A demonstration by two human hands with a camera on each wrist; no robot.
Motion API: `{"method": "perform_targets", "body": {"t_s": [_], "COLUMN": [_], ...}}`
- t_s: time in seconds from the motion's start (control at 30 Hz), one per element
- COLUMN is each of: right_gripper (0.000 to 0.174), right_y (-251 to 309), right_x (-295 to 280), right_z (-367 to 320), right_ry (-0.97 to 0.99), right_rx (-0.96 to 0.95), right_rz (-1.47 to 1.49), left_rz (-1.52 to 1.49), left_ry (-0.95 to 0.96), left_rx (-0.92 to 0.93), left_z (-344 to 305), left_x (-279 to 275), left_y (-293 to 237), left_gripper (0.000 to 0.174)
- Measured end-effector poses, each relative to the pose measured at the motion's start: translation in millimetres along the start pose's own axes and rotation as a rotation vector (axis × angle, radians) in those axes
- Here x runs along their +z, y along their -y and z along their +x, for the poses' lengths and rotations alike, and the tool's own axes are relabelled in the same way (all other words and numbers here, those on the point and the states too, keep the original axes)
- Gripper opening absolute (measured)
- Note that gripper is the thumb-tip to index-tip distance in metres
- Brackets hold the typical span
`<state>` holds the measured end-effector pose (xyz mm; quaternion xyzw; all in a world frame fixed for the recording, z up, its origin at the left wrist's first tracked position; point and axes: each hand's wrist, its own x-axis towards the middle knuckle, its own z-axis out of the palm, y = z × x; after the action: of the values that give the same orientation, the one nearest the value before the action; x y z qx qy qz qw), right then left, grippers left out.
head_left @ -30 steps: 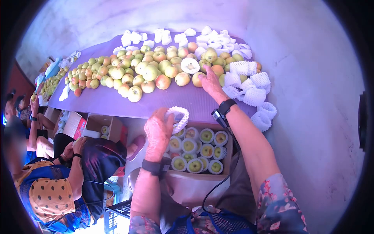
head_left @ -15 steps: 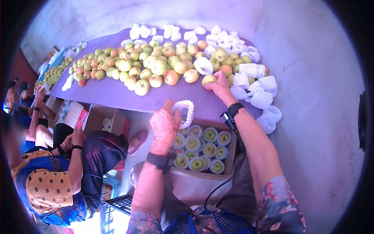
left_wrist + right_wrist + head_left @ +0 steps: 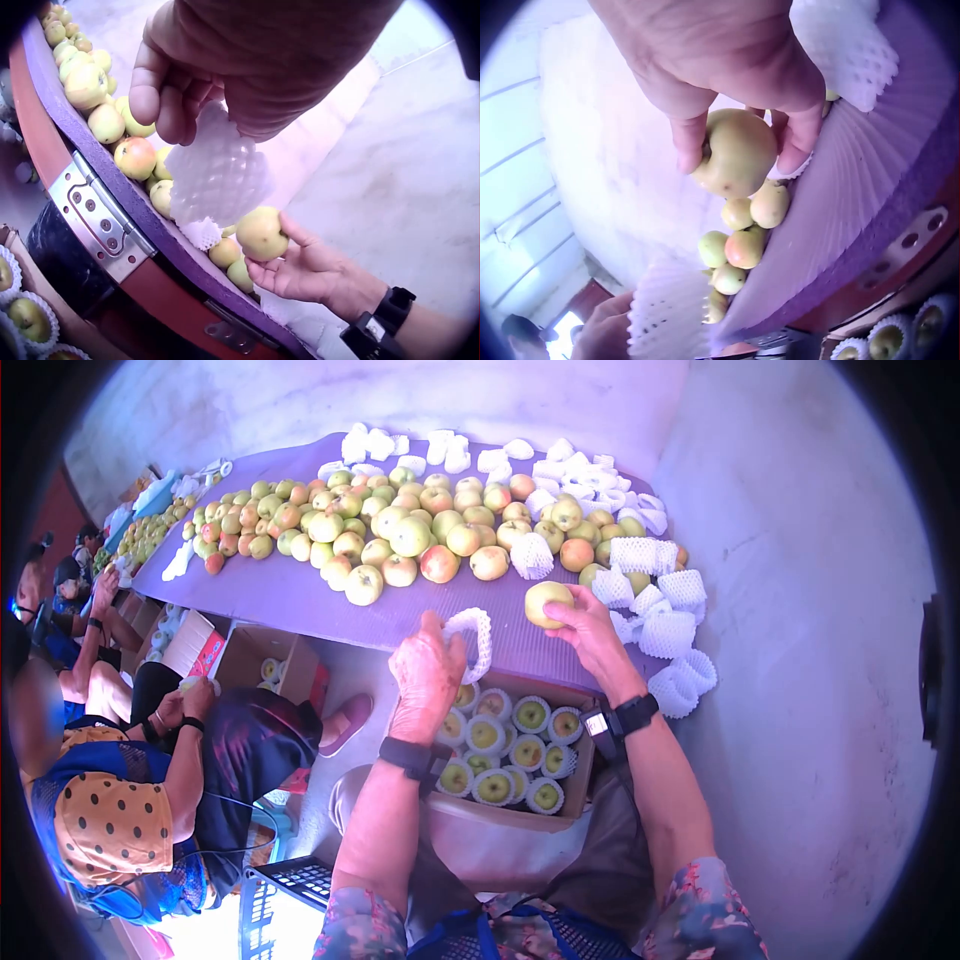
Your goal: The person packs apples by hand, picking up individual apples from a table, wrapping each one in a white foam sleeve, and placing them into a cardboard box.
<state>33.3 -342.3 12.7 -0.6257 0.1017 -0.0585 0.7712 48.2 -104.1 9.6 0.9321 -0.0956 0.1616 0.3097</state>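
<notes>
My left hand (image 3: 428, 670) pinches a white foam net sleeve (image 3: 472, 643), its opening spread, above the table's front edge. In the left wrist view the foam sleeve (image 3: 217, 172) hangs from the curled fingers. A yellow-green apple (image 3: 547, 604) is gripped between thumb and fingers of my right hand (image 3: 592, 628), raised over the purple mat (image 3: 430, 615). Seen from the right wrist, the apple (image 3: 739, 153) has thumb and fingers on opposite sides. Apple and sleeve are apart, the apple to the right.
Many loose apples (image 3: 410, 536) lie across the mat, with foam sleeves (image 3: 668, 632) heaped at the right. Below the table edge stands a cardboard box (image 3: 555, 822) of sleeved apples. Another person (image 3: 130, 800) sits at the left, near a dark plastic crate (image 3: 300, 880).
My right hand has taken hold of the apple, lifted it off the mat and drawn it toward my body. My left hand still holds the foam sleeve in nearly the same place.
</notes>
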Motion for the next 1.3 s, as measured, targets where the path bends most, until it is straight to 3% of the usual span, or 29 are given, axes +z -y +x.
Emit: {"method": "perform_targets", "body": {"t_s": [0.13,0.27,0.4,0.43,0.53,0.73,0.83,0.93,1.03,1.3], "right_gripper": [0.056,0.056,0.066,0.069,0.072,0.077,0.071,0.062,0.055,0.058], "right_y": [14.5,21.5,13.5,12.4,12.5,14.8,3.5,3.5,7.0,-0.3], "right_x": [26.1,49.4,55.8,54.2,53.1,54.7,53.2,51.2,48.9,40.4], "right_z": [-26.3,-48.0,-48.6,-46.7,-48.1,-55.0,-47.8,-42.9,-41.1,-37.2], "right_ry": [0.231,0.371,0.350,0.283,0.233,0.359,0.383,0.538,0.495,0.321], "right_rx": [-0.095,-0.107,-0.135,-0.221,-0.340,-0.204,-0.218,-0.083,-0.074,-0.110], "right_rz": [0.218,0.070,-0.091,-0.279,-0.442,-0.272,-0.221,0.068,0.147,-0.200], "left_rz": [0.008,0.020,-0.043,-0.036,-0.031,-0.112,-0.195,-0.263,-0.211,-0.273], "left_ry": [0.026,0.055,0.040,0.027,0.002,-0.086,-0.094,-0.099,-0.092,-0.003], "left_rx": [-0.006,-0.003,0.008,0.015,0.021,0.018,0.036,0.061,0.083,0.060], "left_z": [0.5,1.1,-1.2,-1.4,-2.3,-2.2,-3.4,-2.3,-1.8,-4.6], "left_x": [5.0,11.2,10.1,10.6,11.7,9.7,8.7,11.2,13.6,8.4], "left_y": [-6.1,-13.7,-19.0,-19.0,-17.7,-17.6,-19.5,-17.3,-14.7,-6.3], "left_gripper": [0.028,0.024,0.021,0.022,0.024,0.029,0.029,0.025,0.022,0.020]}}
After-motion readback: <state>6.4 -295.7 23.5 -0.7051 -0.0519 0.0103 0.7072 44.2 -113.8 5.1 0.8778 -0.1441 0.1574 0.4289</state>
